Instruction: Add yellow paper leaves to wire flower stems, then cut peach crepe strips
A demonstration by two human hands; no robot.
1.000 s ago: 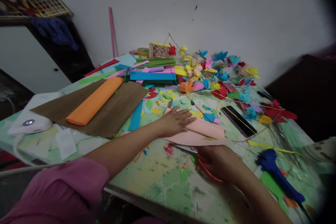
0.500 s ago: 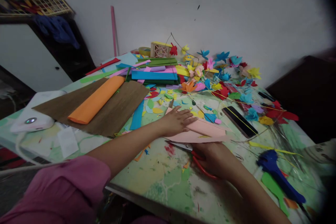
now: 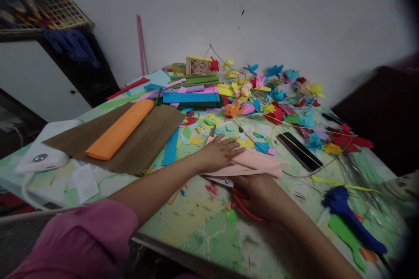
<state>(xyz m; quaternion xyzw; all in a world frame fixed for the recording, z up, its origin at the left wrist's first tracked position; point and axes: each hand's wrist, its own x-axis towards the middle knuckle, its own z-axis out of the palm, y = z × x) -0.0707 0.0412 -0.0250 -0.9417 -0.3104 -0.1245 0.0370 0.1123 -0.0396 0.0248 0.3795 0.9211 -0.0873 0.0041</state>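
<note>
Folded pale pink crepe paper lies on the table in front of me. My left hand presses on its left part, palm down with the fingers spread. Below the paper's near edge, my right hand is wrapped round the red handles of a pair of scissors. The blades point left, close along the lower edge of the paper, and whether they are parted I cannot make out clearly. Colourful petal scraps are scattered just beyond my left hand.
Orange crepe paper rests on a brown sheet at left, beside a white device. Folded papers and paper flowers fill the back. A phone and a blue glue gun lie at right.
My right hand and the scissors have moved slightly left along the paper's near edge. My left hand stays on the paper. The view has tilted a little.
</note>
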